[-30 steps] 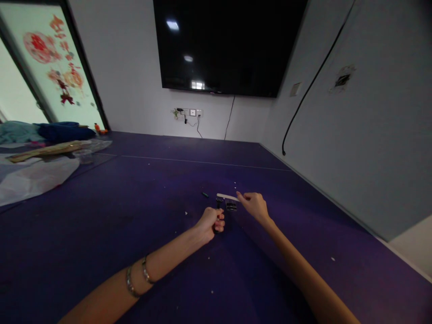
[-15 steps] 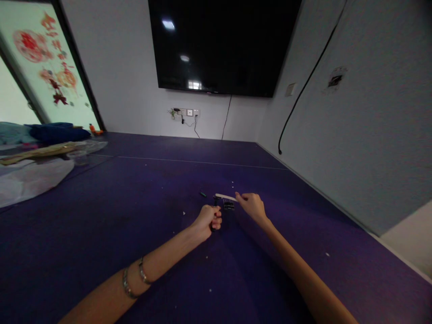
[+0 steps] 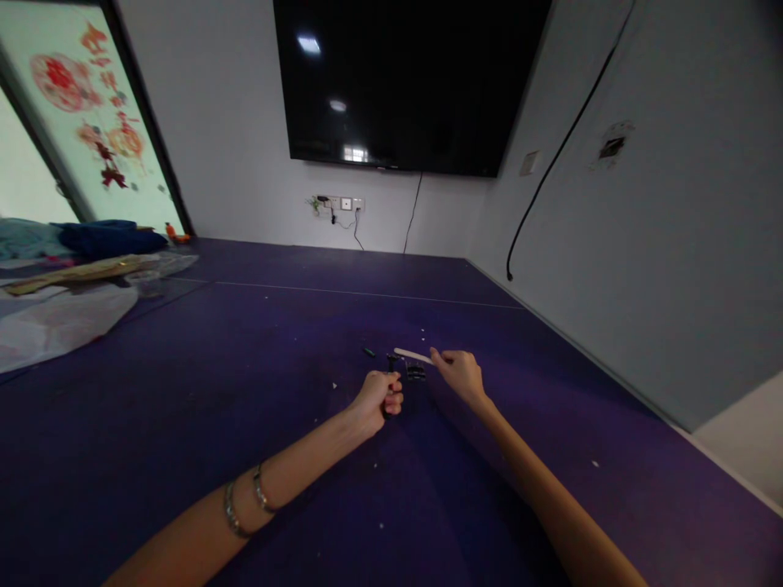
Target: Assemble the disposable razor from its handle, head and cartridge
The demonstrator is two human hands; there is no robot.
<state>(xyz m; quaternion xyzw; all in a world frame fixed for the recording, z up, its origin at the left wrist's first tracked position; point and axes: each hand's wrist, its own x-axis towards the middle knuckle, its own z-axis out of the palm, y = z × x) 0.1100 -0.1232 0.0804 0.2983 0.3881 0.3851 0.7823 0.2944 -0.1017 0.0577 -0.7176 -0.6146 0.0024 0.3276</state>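
Observation:
My left hand is wrapped around the handle of a black razor, whose small head points away from me above the fist. Between thumb and fingers of my right hand is a pale flat wooden stick, its free end reaching left, close to the razor head. A small dark case with a clear edge lies on the purple surface between the two hands; its contents are too small to tell. Just beyond my left hand lies a short green item.
Small white scraps dot the purple surface. At the left lie a whitish plastic sheet and dark blue cloth. A television hangs on the far wall, and a black cable dangles along the right wall.
The stick's free end has moved slightly right and up, off the razor head it overlapped before. My left hand keeps its hold on the razor. The view has shifted slightly.

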